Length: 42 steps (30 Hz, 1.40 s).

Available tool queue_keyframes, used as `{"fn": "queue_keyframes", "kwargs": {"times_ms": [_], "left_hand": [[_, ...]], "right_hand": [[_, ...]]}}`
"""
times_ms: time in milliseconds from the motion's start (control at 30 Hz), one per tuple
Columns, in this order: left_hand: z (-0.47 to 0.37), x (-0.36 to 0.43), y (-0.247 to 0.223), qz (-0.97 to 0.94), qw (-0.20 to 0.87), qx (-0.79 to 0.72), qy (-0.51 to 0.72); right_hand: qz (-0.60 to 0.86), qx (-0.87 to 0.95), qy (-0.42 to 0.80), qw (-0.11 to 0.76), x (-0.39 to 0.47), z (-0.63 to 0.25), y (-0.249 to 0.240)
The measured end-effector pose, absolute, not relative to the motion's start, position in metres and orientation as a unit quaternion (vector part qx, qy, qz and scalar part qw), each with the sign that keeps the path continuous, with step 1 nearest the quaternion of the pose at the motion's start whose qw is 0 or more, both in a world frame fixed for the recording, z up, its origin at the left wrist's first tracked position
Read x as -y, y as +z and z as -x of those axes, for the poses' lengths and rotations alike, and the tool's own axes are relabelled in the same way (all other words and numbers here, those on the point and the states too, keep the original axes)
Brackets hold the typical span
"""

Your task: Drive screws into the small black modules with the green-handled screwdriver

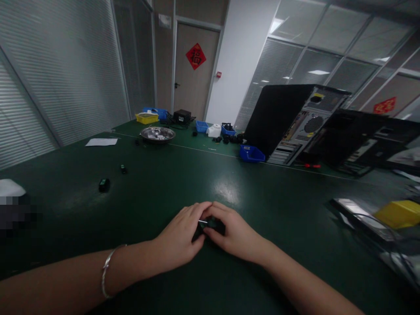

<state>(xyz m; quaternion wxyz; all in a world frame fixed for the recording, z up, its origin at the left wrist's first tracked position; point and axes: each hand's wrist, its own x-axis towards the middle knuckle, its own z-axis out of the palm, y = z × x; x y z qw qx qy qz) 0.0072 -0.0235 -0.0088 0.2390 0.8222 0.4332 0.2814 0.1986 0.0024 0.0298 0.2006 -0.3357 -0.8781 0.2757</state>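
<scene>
My left hand and right hand curl inward, fingertips meeting around a small dark piece with a thin metal pin — I can't tell, in this murk, which grips it. Handling looks unfinished, nothing released; two dark blocks lie beyond my left hand — what remains is unclear.

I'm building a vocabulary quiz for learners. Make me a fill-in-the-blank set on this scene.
The left hand and right hand meet around a small dark thing over a ____ tabletop.
A bracelet circles the ____ wrist.
The diamond-shaped sign on the door is mostly ____.

green; left; red
</scene>
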Motion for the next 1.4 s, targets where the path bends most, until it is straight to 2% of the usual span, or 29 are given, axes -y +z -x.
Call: {"fn": "queue_keyframes", "kwargs": {"times_ms": [1000, 1400], "left_hand": [[-0.008, 0.025, -0.004, -0.824, 0.243, -0.429, 0.279], [-0.003, 0.02, 0.001, -0.808, 0.224, -0.475, 0.266]], "right_hand": [[0.356, 0.876, 0.248, 0.209, 0.001, -0.197, 0.027], [0.35, 0.882, 0.248, 0.193, 0.008, -0.201, 0.027]]}}
